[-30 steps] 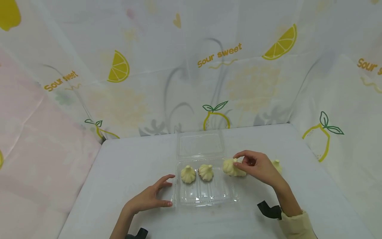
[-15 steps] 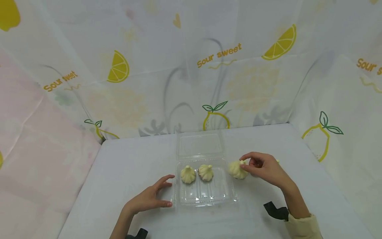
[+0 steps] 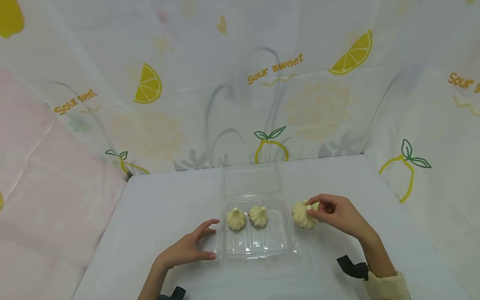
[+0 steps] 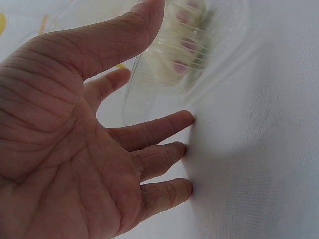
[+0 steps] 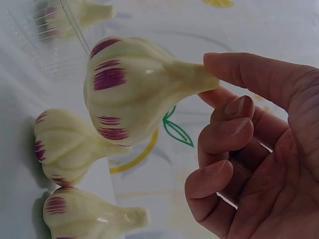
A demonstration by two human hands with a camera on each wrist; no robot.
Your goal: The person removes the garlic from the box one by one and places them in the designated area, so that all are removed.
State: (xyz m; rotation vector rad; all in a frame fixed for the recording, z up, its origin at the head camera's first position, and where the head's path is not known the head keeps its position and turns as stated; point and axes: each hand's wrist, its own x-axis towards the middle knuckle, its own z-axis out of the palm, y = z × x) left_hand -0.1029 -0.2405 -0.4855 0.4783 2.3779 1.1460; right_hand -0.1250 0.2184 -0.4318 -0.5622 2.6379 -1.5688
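R hand (image 3: pixel 337 213) has thumb + finger clamped on stem of 1st garlic bulb (image 3: pixel 303 215), just off R edge of clear box (image 3: pixel 276 239). L hand (image 3: pixel 186 247), fingers apart, by box's L edge. In box: 2nd bulb (image 3: pixel 236 219) nr far L corner, 3rd bulb (image 3: pixel 258 217) just R. Per R wrist view, 4th bulb (image 5: pixel 70 147) & 5th bulb (image 5: pixel 87 214) on desk (image 3: pixel 168 200).

cream right sleeve (image 3: pixel 387 286), bent black wrist piece (image 3: pixel 352 267); half-seen left wrist piece (image 3: pixel 177 293), seemingly alike.
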